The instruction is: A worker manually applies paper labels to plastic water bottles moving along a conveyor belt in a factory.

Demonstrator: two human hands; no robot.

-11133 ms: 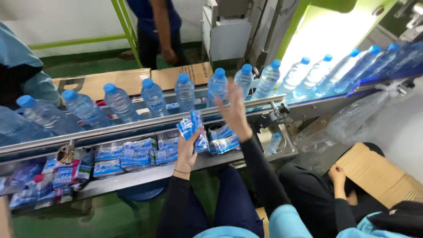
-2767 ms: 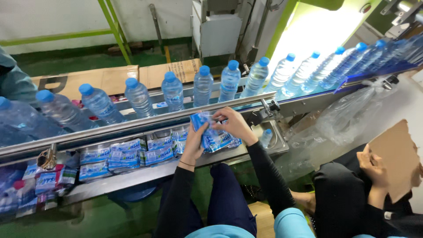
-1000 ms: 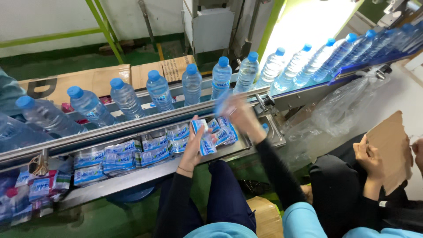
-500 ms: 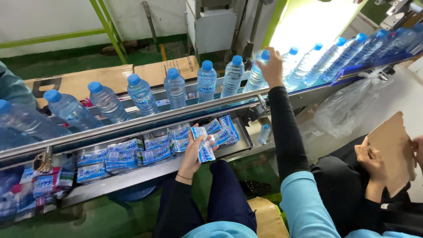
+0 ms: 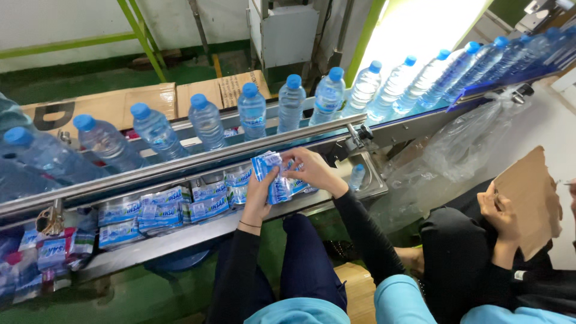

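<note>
At frame centre, one bundle of blue labels [image 5: 271,175] is gripped by the left hand [image 5: 261,193], fingers curled shut around it, and pinched by the right hand [image 5: 311,171]. Roughly fourteen capped bottles [image 5: 252,111] are lined on the conveyor [image 5: 198,157] above. Six label stacks [image 5: 162,207] lie lower left.

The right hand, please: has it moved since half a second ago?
Yes. The right hand came down from the bottles on the conveyor, over the rail, to the labels.

Leftmost bottles [image 5: 24,150] cut off
</note>
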